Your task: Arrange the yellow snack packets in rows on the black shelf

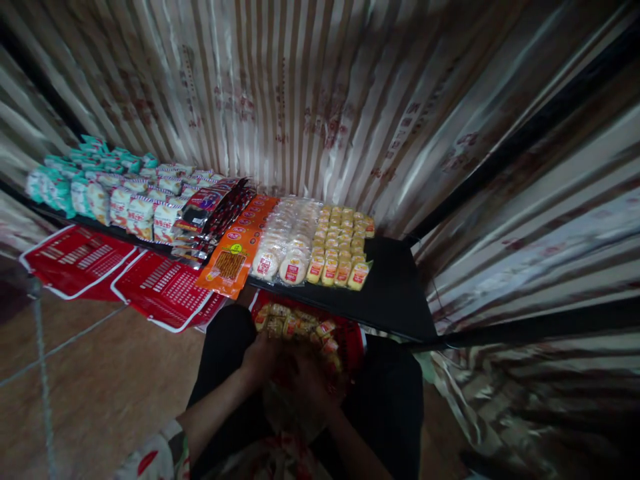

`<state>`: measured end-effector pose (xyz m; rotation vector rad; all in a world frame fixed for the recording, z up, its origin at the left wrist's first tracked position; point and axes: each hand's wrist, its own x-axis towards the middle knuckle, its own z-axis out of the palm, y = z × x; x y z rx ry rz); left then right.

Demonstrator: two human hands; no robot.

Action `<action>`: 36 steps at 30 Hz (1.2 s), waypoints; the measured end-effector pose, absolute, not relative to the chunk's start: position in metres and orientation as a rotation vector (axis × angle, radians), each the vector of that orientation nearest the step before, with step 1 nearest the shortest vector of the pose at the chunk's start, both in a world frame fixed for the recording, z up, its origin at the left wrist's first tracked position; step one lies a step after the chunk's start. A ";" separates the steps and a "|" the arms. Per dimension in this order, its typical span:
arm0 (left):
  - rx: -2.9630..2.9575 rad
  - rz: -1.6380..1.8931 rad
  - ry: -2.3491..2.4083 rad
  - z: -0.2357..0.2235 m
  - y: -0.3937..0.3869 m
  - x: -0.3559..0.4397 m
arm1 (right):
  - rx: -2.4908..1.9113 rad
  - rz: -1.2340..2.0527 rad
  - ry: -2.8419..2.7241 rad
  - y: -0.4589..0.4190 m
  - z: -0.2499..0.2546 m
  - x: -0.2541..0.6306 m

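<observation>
A red basket sits between my knees, holding yellow wrapped snack packs. My left hand reaches into its near left side, right by the packs. Beside it, my right hand is lower in the basket, in deep shadow. The fingers of both hands are lost in the dark, so whether they grip a pack does not show. Just beyond, yellow packs stand in rows on a black shelf, next to round white crackers in clear wrap.
Left along the shelf are an orange snack bag, dark red packets, white packets and turquoise packets. Two red baskets with white handles are below on the tiled floor. A striped curtain hangs behind, with black frame bars.
</observation>
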<state>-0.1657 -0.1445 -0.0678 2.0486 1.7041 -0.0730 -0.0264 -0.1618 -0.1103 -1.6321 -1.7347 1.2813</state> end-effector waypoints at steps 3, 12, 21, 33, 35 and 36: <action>2.055 -0.204 1.875 -0.085 -0.133 -0.154 | -1.577 1.358 -1.745 -0.166 -0.109 -0.035; 1.973 0.109 1.862 -0.080 -0.127 -0.146 | -1.700 1.199 -1.608 -0.162 -0.101 -0.011; 0.741 0.859 1.174 -0.043 -0.112 -0.129 | -1.534 1.247 -1.233 -0.147 -0.052 0.011; 0.685 1.000 0.983 -0.007 -0.118 -0.094 | -1.365 1.393 -0.777 -0.154 -0.009 0.038; 0.735 0.978 0.987 0.000 -0.117 -0.088 | -1.387 1.338 -0.752 -0.148 -0.008 0.052; 0.748 0.976 0.996 0.003 -0.116 -0.085 | -1.395 1.314 -0.745 -0.145 -0.005 0.060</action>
